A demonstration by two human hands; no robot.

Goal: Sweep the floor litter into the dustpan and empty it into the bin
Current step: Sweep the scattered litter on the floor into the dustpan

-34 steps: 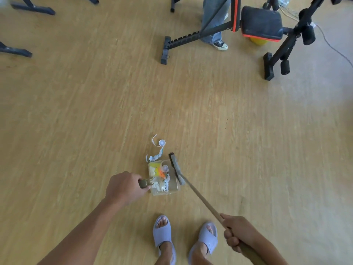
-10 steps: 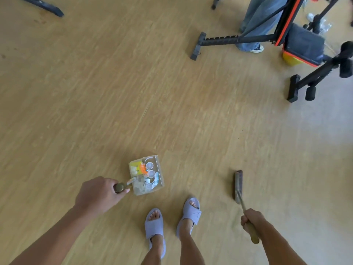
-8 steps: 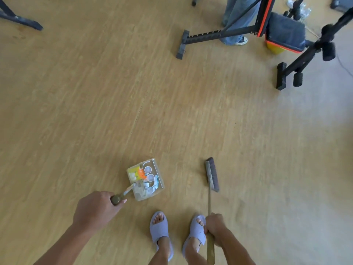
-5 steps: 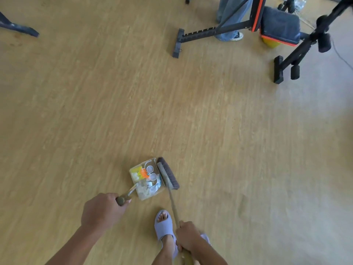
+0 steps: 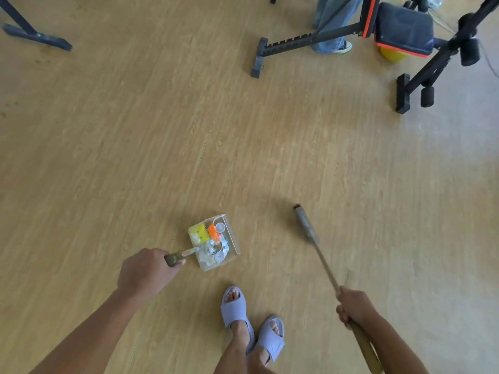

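The left hand (image 5: 147, 273) is curled round the handle of the clear dustpan (image 5: 232, 236), which holds the litter (image 5: 209, 238) of yellow, orange and white scraps just ahead of the person's grey slippers (image 5: 235, 306). The right hand (image 5: 353, 307) grips the broom (image 5: 325, 268) low on its stick, its brush head (image 5: 305, 225) out to the right, apart from the pan. Across the wooden floor (image 5: 135, 130) stand a black weight bench (image 5: 305, 41), a jeans-clad leg (image 5: 329, 22) behind it and a dark stand foot (image 5: 37, 39) far left.
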